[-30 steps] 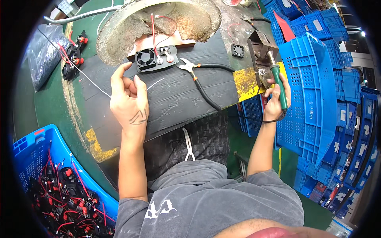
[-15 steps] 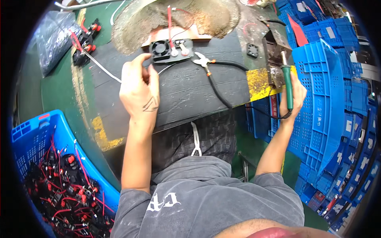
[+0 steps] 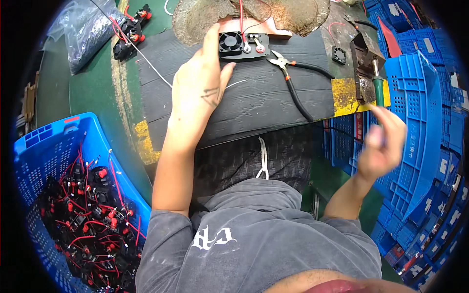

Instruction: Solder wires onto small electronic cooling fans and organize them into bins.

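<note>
My left hand (image 3: 198, 93) lies with fingers stretched at the left edge of a black plate carrying a small cooling fan (image 3: 230, 42) and two ring terminals (image 3: 260, 48). Its thumb is spread apart just in front of the plate; whether the fingertips press on it I cannot tell. A red wire (image 3: 241, 19) rises from the plate. Right of it, cutting pliers (image 3: 288, 71) rest with handles spread. My right hand (image 3: 383, 144), blurred, is off the table's right edge, thumb and forefinger apart, holding nothing. Just beyond it the green-handled soldering iron (image 3: 378, 88) leans against a rusty metal holder (image 3: 362, 56).
A blue basket (image 3: 93, 124) full of wired black parts stands at the left. Beyond are a plastic bag (image 3: 90, 36) and more wired parts (image 3: 132, 36). Another small fan (image 3: 338, 55) sits near the holder. Blue crates (image 3: 415, 97) stack up at the right.
My right hand has let go of the soldering iron and drawn back from it. My left hand has straightened its fingers along the fan plate's left side. The whole view has shifted.
</note>
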The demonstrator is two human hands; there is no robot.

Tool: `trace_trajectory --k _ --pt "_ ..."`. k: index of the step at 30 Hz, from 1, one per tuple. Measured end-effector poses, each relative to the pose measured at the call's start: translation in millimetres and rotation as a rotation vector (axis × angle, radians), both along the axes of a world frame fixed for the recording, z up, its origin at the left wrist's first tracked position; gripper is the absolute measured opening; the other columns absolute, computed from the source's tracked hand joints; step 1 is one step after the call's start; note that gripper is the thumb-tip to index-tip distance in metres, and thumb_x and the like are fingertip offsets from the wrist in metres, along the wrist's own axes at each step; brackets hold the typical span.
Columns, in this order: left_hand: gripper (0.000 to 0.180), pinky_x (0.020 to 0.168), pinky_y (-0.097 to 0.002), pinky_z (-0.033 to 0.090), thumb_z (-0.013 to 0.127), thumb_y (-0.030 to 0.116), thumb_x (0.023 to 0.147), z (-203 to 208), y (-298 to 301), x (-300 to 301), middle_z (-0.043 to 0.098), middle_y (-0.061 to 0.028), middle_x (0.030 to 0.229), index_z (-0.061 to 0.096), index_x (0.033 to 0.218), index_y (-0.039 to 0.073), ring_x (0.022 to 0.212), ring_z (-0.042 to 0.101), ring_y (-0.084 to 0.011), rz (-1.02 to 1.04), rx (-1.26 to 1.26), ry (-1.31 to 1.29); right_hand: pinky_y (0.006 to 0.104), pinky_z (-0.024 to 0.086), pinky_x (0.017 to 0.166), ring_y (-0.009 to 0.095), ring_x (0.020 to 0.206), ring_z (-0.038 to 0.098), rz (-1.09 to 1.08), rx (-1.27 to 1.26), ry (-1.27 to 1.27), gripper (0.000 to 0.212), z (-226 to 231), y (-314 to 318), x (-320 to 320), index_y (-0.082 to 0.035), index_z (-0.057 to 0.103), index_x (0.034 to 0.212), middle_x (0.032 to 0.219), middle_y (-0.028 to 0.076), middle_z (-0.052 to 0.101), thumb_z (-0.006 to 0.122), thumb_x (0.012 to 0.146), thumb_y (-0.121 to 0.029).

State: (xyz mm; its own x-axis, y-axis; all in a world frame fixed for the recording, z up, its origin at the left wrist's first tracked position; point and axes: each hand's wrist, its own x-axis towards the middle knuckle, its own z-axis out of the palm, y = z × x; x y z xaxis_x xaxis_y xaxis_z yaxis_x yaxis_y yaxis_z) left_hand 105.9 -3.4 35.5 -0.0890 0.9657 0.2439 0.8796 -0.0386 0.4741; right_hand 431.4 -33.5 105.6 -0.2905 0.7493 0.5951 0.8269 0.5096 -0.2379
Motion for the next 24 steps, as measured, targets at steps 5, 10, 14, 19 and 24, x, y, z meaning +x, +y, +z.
trace_trajectory --k 5,10,14,19,24 --pt "0.062 0.070 -0.0472 0.056 0.074 0.026 0.087 -7 12 -7 0.069 -0.0187 0.077 0.044 0.139 0.010 0.077 0.069 -0.0416 -0.016 -0.115 -0.024 0.0501 0.030 0.113 0.037 0.140 0.035 0.078 -0.407 -0.436 0.096 -45 29 -62 -0.010 0.039 0.151 0.154 0.017 0.038 0.081 0.072 -0.043" --pt "0.050 0.067 -0.0450 0.055 0.078 0.029 0.083 -11 11 -12 0.068 -0.0182 0.074 0.054 0.122 0.009 0.073 0.069 -0.0387 -0.026 -0.013 -0.144 0.0505 0.027 0.113 0.038 0.132 0.039 0.103 -0.314 -0.517 0.095 -56 42 -64 -0.011 0.039 0.151 0.139 0.020 0.046 0.083 0.071 -0.039" --pt "0.045 0.065 -0.0427 0.055 0.082 0.029 0.078 -12 6 -12 0.069 -0.0152 0.078 0.058 0.110 0.008 0.074 0.069 -0.0353 -0.040 0.094 -0.158 0.0509 0.029 0.109 0.035 0.119 0.045 0.086 -0.285 -0.542 0.084 -57 40 -70 -0.009 0.047 0.144 0.122 0.017 0.050 0.083 0.072 -0.032" --pt "0.047 0.067 -0.0381 0.055 0.086 0.025 0.070 -16 6 -8 0.068 -0.0102 0.092 0.057 0.104 0.008 0.081 0.069 -0.0308 -0.066 0.159 -0.149 0.0465 0.040 0.101 0.038 0.113 0.052 0.002 -0.381 -0.466 0.067 -51 30 -74 -0.008 0.054 0.136 0.116 0.020 0.051 0.079 0.075 -0.020" --pt "0.047 0.064 -0.0356 0.051 0.087 0.024 0.069 -23 8 -8 0.061 -0.0080 0.083 0.061 0.102 0.005 0.069 0.059 -0.0241 -0.073 0.256 -0.211 0.0400 0.051 0.087 0.035 0.099 0.059 -0.118 -0.506 -0.240 0.051 -30 21 -76 -0.006 0.060 0.127 0.115 0.019 0.051 0.069 0.077 -0.008"
